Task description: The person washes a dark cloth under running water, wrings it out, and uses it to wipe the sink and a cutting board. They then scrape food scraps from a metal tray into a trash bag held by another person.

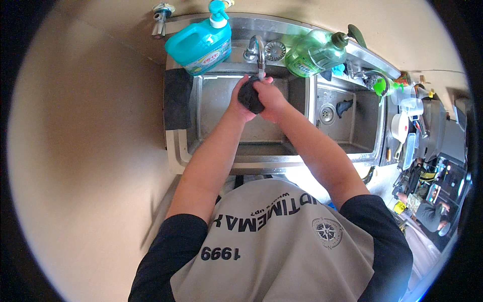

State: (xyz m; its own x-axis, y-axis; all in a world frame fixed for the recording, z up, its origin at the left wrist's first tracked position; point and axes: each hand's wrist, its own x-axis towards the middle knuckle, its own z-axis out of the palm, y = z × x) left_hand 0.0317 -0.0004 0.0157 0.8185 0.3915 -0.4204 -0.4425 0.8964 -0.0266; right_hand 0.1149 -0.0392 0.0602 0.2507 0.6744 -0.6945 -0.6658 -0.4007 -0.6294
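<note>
Both my hands hold a dark cloth (pixel 249 97) bunched up under the tap (pixel 259 49), over the left basin of a steel double sink (pixel 226 158). Water runs from the spout onto the cloth and my fingers. My left hand (pixel 238 99) grips the cloth's left side, and my right hand (pixel 272 99) covers its right side with the fingers bent over it. A teal pump bottle (pixel 203 45) stands behind to the left. To the right of the tap is a green clear pump bottle (pixel 315 53), beside a round metal sink strainer (pixel 275 50).
A dark cloth (pixel 178 99) lies over the sink's left edge. The right basin holds a small dark scrap (pixel 344 108) near its drain (pixel 327 114). A second tap (pixel 373 75), a white pan (pixel 400 127) and plastic containers (pixel 411 107) are further right. Another person (pixel 430 213) is at the far right.
</note>
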